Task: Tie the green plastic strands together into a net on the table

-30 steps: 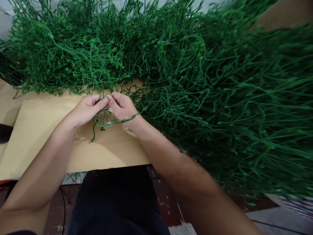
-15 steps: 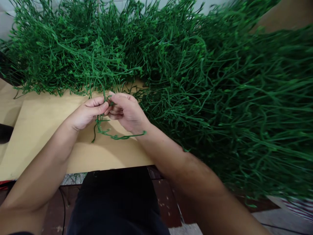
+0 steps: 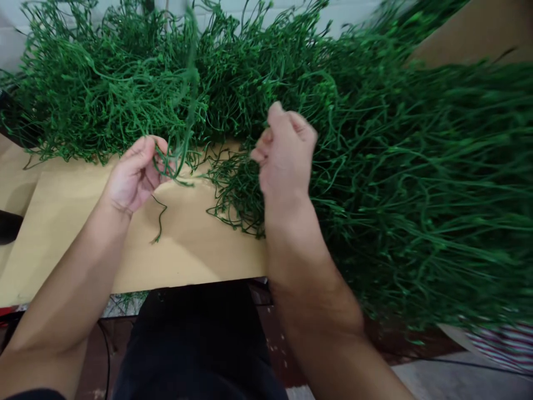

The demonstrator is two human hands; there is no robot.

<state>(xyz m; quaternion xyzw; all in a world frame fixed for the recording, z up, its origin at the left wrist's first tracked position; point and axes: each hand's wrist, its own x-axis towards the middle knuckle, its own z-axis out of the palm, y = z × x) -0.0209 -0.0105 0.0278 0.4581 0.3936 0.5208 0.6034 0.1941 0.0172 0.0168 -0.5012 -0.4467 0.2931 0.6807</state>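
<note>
My left hand (image 3: 135, 175) hovers over the tan table (image 3: 62, 233), fingers curled around a thin green plastic strand (image 3: 183, 150) that blurs upward from it in front of the pile. My right hand (image 3: 285, 147) is raised over the near edge of the big heap of green strands (image 3: 395, 178), fingers closed in a loose fist, with no strand visibly in it. One loose dark green strand (image 3: 159, 219) lies on the table below my left hand.
The heap of green strands covers the back and the whole right side of the table and hangs over its right edge. A brown cardboard surface (image 3: 478, 33) shows at the top right. My dark-clothed lap (image 3: 200, 344) is under the table's front edge.
My hands were together, working one strand. Now they have parted: the right hand has risen up and right over the heap, and the strand whips upward from my left hand.
</note>
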